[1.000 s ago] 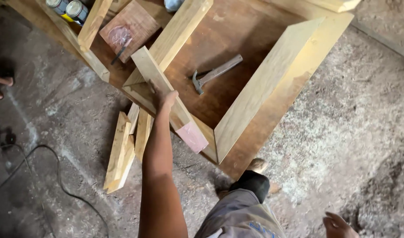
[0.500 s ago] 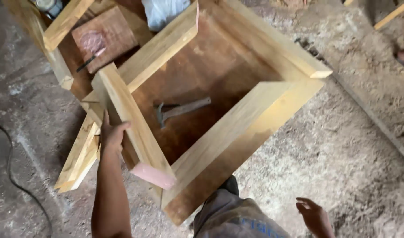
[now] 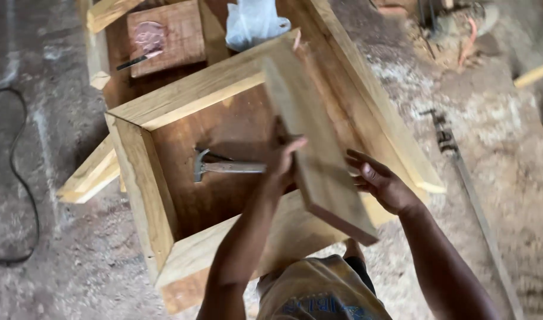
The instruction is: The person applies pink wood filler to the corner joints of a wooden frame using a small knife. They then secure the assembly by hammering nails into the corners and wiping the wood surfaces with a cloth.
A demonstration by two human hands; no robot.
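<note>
The person stands over a square wooden frame (image 3: 182,95) that lies on the concrete floor (image 3: 34,278), its four plank walls set around a brown board bottom. Both hands are up over the frame, holding a loose plank (image 3: 316,148) tilted in the air, one end high near the far wall and the cut end low, close to the person's body. The left hand (image 3: 286,160) grips the plank's left edge, fingers wrapped onto it. The right hand (image 3: 381,184) is at the plank's right edge with the fingers spread and curled toward the wood; whether it presses the plank or only steadies it is hard to tell, as the picture is blurred there.

Below the plank, inside the frame, a claw hammer (image 3: 221,167) lies flat on the bottom board, head to the left, its handle running under the left hand. Beyond the frame's far wall sit a white plastic bag (image 3: 254,21) and a small square block of wood (image 3: 165,37). More planks (image 3: 90,175) poke out on the floor at the frame's left side, and a dark cable (image 3: 19,172) loops across the floor further left.
</note>
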